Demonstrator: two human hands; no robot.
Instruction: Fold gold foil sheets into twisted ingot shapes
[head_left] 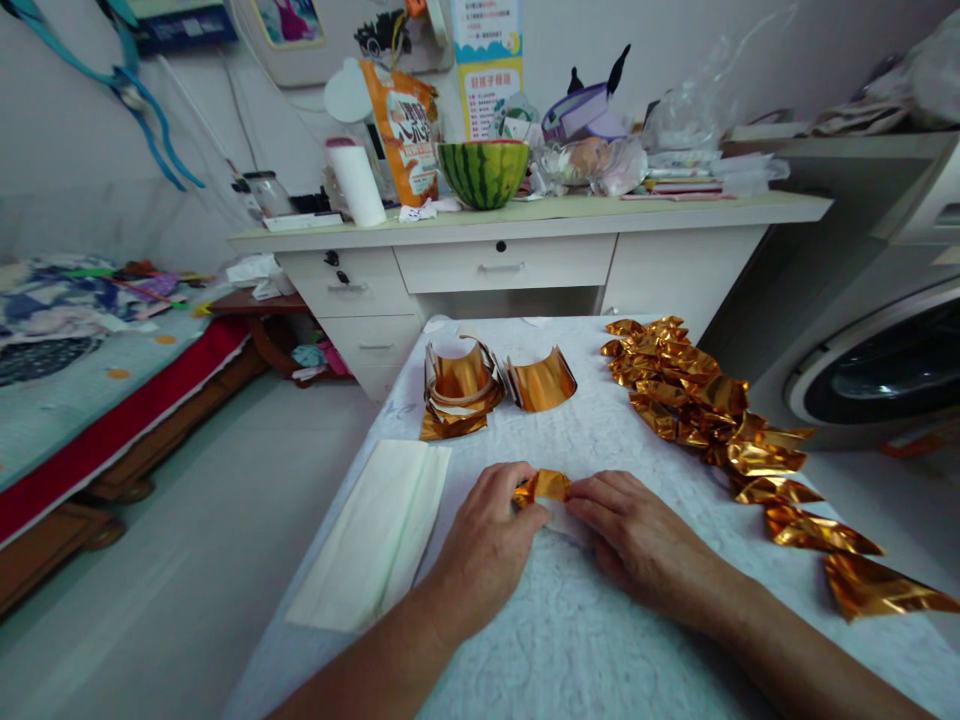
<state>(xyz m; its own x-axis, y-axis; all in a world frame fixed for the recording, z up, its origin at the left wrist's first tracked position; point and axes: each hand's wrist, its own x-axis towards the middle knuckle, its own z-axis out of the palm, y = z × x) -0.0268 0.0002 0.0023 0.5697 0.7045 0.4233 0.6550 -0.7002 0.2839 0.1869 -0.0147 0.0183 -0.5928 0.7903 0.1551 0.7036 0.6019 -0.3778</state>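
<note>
Foil piece (551, 486), small and shiny gold, lies between a person's 2 bare hands at the lower centre of the head view. Its long axis runs roughly left to right, across the frame, with 1 end at each hand. The left hand (480, 545) grips the left end, thumb on the near side and fingers on the far side. The right hand (645, 540) reaches in from the lower right, fingers bent, their tips touching the right end; its thumb is hidden, so whether it pinches or only presses cannot be told. Neither hand is clearly nearer, since both touch the foil. A bit of white paper (559, 519) shows on the near side of the foil, running under the right fingers.

Beyond the hands, on a pale blue cloth (585, 640), a curled stack of gold sheets (461, 380) stands at upper centre, with a smaller curved gold stack (544, 382) just to its right. Flat white sheets (371, 535) lie left of the left hand, slanting away from the viewer. On the right side, a long heap of folded gold shapes (697, 400) trails from upper centre-right down to the lower right edge, well apart from the foil piece.
</note>
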